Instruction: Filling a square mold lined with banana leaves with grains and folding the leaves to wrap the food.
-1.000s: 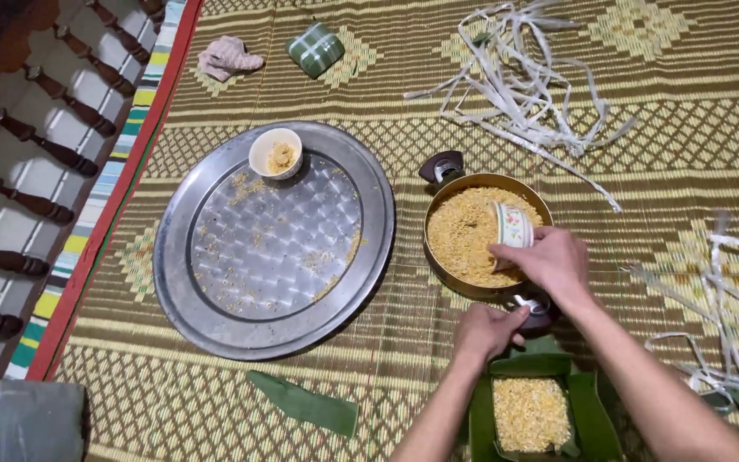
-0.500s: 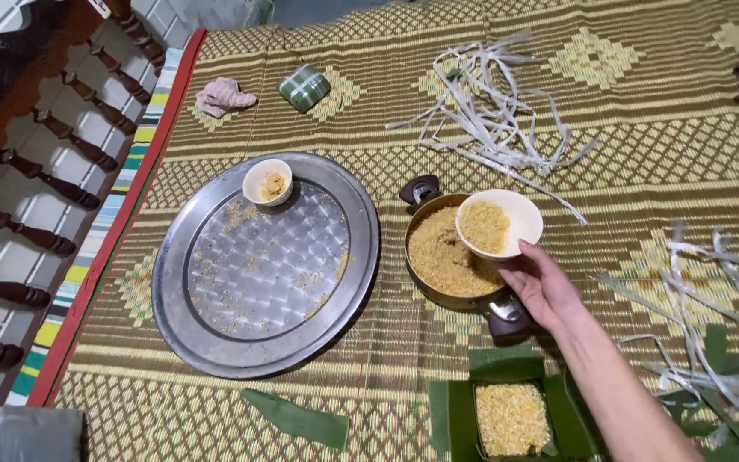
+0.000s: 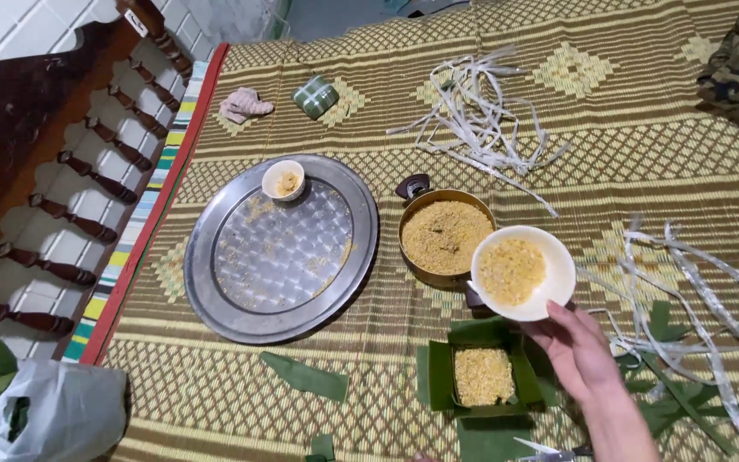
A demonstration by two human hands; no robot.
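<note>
Head view, looking down on a woven mat [image 3: 609, 128]. The right hand [image 3: 576, 352] grasps a white bowl [image 3: 523, 272] of yellow crumbly filling by its near rim, fingers under the base; the bowl hangs level, just above the mat, overlapping the 4 o'clock edge of the brass-coloured pot [image 3: 443, 236]. The left hand is out of frame, so its state cannot be told.

The open leaf box [image 3: 481, 375], square and part-filled with the same yellow filling, lies at 6 o'clock of the bowl, just beside the hand. Judged from this layout, the filling is best carried level until centred over the box, then tipped gently from low down so that grains land inside the green walls and not on the mat; the folded sides look soft, so the rim should not press on them.

Counts:
- one round metal tray [image 3: 215, 257] at 9 o'clock of the pot;
- one small cup [image 3: 283, 180] on the tray's 12 o'clock rim;
- one wrapped green parcel [image 3: 316, 96] at the far edge;
- two bundles of pale tying strips [image 3: 481, 111], one at 12 o'clock and one at 3 o'clock of the pot;
- one loose leaf piece [image 3: 305, 376] at 9 o'clock of the box;
- one pair of scissors [image 3: 549, 449], partly seen at the bottom edge.
</note>
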